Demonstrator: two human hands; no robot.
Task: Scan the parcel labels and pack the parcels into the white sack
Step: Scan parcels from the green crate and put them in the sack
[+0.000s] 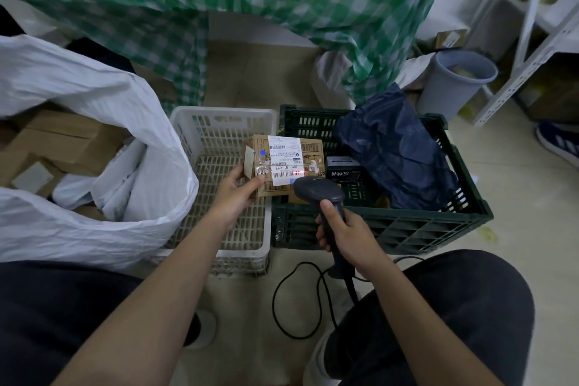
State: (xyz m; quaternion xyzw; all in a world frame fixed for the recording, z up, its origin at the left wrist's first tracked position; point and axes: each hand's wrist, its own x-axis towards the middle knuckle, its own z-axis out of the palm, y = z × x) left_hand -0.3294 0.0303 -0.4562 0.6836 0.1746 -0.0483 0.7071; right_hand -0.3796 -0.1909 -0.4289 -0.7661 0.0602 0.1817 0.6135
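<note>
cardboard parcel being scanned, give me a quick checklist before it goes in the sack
1. Left hand grips the cardboard parcel: ok.
2. Right hand holds the scanner aimed at the label: ok.
3. Red scan line falls on a barcode: ok.
4. Scan registered: cannot tell.
5. White sack mouth open beside the white crate: ok.
6. Room left in sack, boxes already inside: cannot tell.

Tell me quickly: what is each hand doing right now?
Left hand: holding the cardboard parcel.
Right hand: gripping the scanner handle.
</note>
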